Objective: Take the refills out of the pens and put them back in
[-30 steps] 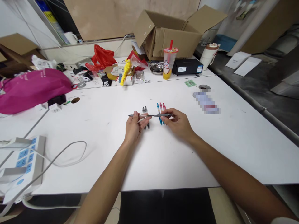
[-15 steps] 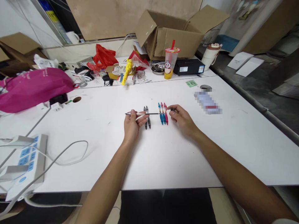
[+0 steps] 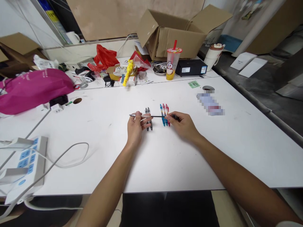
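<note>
My left hand (image 3: pixel 135 129) is closed on the silver and clear upper barrel (image 3: pixel 144 116) of a pen, held level above the table. A thin dark ink refill (image 3: pixel 158 116) sticks out of the barrel to the right. At its far end are the thumb and fingertips of my right hand (image 3: pixel 186 126), which is closed and also holds a dark pen barrel part (image 3: pixel 175 117). Below my left fingers lie two grey-black pens (image 3: pixel 148 125), partly hidden. Three blue and pink pens (image 3: pixel 163 110) lie side by side under the refill and right fingertips.
A power strip (image 3: pixel 35 164) with a looping white cable lies on the left, near a magenta bag (image 3: pixel 38 90). Along the back stand a cardboard box (image 3: pixel 177 41), a drink cup (image 3: pixel 170 64) and a black box (image 3: pixel 191 67). Right of my hands are a tape roll (image 3: pixel 208 88) and a pixelated item (image 3: pixel 210 104).
My right hand has moved left, its fingertips now at the refill's end. The dark barrel part came along with it. My left hand has shifted slightly right with the upper barrel.
</note>
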Demonstrator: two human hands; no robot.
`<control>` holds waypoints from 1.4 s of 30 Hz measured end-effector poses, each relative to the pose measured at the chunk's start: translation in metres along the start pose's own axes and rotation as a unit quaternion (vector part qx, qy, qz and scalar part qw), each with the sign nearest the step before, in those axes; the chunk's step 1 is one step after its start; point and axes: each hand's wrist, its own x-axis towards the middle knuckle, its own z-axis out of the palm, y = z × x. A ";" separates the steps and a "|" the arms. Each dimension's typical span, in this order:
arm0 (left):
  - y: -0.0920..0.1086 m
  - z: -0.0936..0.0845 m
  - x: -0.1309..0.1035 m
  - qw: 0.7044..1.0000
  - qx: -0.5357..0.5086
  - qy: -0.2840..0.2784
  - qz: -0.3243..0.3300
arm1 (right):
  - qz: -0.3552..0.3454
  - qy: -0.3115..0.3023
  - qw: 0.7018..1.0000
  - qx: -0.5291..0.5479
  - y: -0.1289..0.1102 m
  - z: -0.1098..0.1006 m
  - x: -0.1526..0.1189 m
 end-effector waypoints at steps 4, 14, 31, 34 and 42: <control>0.006 -0.005 0.003 0.999 -0.008 0.031 0.009 | -0.004 0.015 1.000 -0.007 -0.002 -0.004 0.002; 0.008 -0.006 0.004 0.999 -0.007 0.028 0.013 | -0.012 0.021 1.000 -0.012 0.000 -0.006 0.004; -0.003 0.003 0.000 0.998 -0.043 -0.028 -0.027 | 0.008 -0.042 0.999 0.021 -0.002 0.004 -0.003; 0.001 0.000 0.002 0.999 -0.044 -0.017 -0.026 | 0.002 -0.034 0.999 0.007 0.001 0.000 -0.001; -0.002 -0.001 0.003 0.999 -0.035 -0.025 -0.027 | 0.003 -0.058 0.998 -0.009 0.003 0.000 -0.001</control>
